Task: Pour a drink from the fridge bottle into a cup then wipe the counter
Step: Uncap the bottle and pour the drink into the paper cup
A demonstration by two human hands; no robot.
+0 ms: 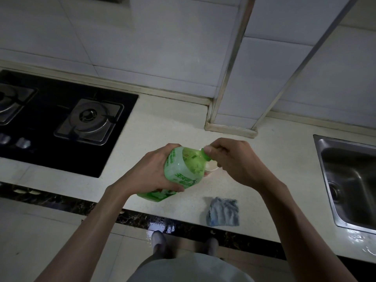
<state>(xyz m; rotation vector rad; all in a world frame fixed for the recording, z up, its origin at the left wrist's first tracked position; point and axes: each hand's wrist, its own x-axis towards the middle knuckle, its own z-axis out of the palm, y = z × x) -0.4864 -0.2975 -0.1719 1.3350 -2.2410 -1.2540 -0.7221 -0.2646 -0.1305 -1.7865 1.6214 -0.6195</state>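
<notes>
Gripping bottle (184,171) body with left hand (151,171), grip closed around it, neck tilted right. Right hand (234,161) fingers pinched on the cap (205,154). Cup (211,166) sits under the neck, mostly hidden. Cloth (222,211) lies nearer on counter (162,129), right of bottle.

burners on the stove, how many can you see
2. One burner sits whole near the hob's right end, left of the green bottle. A second burner is cut off by the left frame edge. More may lie out of view.
</notes>
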